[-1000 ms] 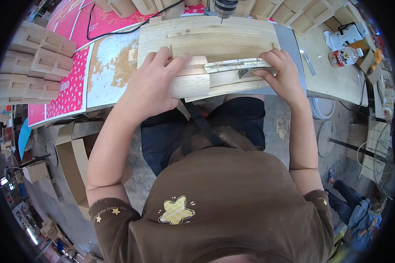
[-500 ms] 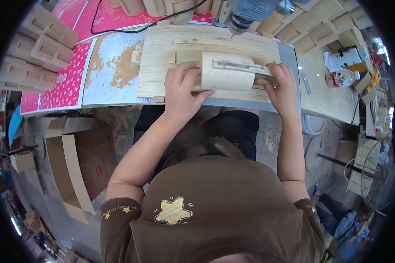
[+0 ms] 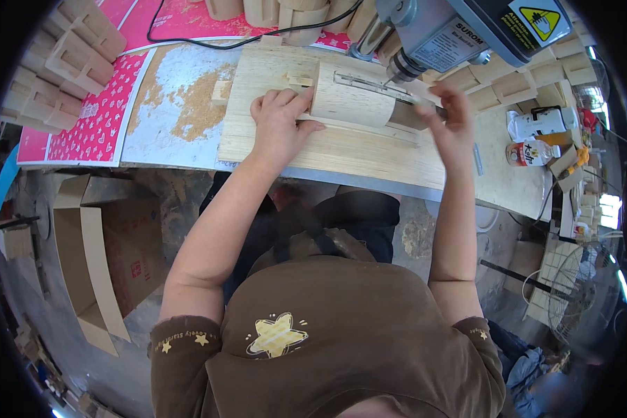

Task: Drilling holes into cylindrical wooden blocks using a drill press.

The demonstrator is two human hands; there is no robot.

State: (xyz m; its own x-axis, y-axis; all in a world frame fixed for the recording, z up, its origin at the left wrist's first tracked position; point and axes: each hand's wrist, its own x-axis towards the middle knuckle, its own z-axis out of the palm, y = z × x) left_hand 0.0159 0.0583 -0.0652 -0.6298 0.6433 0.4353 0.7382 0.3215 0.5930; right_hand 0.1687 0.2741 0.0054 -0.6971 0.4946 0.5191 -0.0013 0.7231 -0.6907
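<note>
Okay, clock directions run from the wood piece, 12 at top of view. Biggest first: pale workbench [image 3: 512,184] under everything, pink-and-white patterned sheet [image 3: 111,111] over its left part. Open brown cardboard box [image 3: 94,268] on the floor, 8 o'clock. Stacked pale wooden blocks with recesses [image 3: 66,73], 9 o'clock. Flat light-wood board [image 3: 254,90] on the bench. Grey bench drill [image 3: 439,38] at 2 o'clock, chuck over the slot's right end; cannot tell if the bit touches.

Main thing: pale rounded wooden piece with a long narrow slot [image 3: 352,106], lying on the board, slot side up. Brownish-grey slab [image 3: 407,116] at its 3–4 o'clock end.

Left hand [image 3: 281,120], 8–9 o'clock: thumb and forefinger parted, set against the piece's left end, palm low by the board. Right hand [image 3: 451,125], 3–4 o'clock: blurred, fingers curled, thumb apart, near the slab; cannot tell if it pinches anything.

Clear plastic bottle with printed label [image 3: 531,153], 3–4 o'clock. Smallest: slim light-blue stick [image 3: 478,160], 4 o'clock
</note>
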